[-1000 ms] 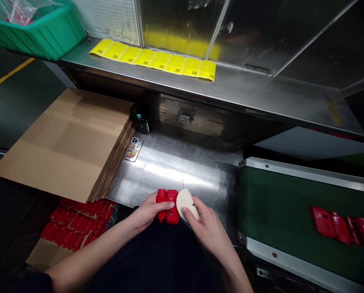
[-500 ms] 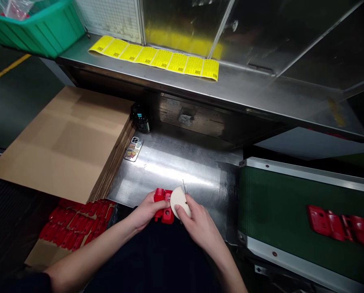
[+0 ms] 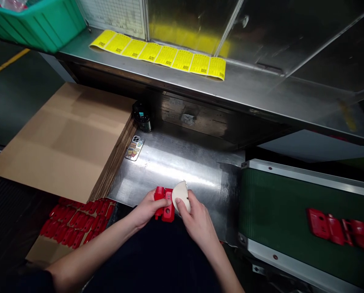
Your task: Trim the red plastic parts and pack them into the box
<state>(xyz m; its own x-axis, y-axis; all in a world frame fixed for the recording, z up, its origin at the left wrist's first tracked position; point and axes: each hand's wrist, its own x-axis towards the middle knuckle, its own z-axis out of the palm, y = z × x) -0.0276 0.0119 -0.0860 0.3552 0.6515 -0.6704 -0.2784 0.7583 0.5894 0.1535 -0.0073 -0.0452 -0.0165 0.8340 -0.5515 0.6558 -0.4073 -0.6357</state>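
Observation:
My left hand (image 3: 148, 209) is closed around a red plastic part (image 3: 168, 209), its thumb lying across the front. In my right hand (image 3: 196, 215) a white half-round pad (image 3: 180, 192) is pinched, thumb on its face, and its left edge is right beside the red part. A thin metal tip (image 3: 186, 184) shows just behind the pad's upper edge; the rest of that tool is hidden by the pad and fingers. Both hands are over the near edge of the steel worktop (image 3: 169, 158), close to my body.
Flat cardboard sheets (image 3: 66, 134) are stacked at left, above a box of red parts (image 3: 69, 228). A phone (image 3: 134, 148) and a black container (image 3: 142, 117) stand nearby. More red parts (image 3: 337, 228) lie on the green conveyor (image 3: 273, 211). Yellow labels (image 3: 157, 55) and a green bin (image 3: 44, 26) are behind.
The white pad has shifted slightly right, uncovering more of the red part. Less of the metal tip shows above the pad now. My left hand keeps its hold.

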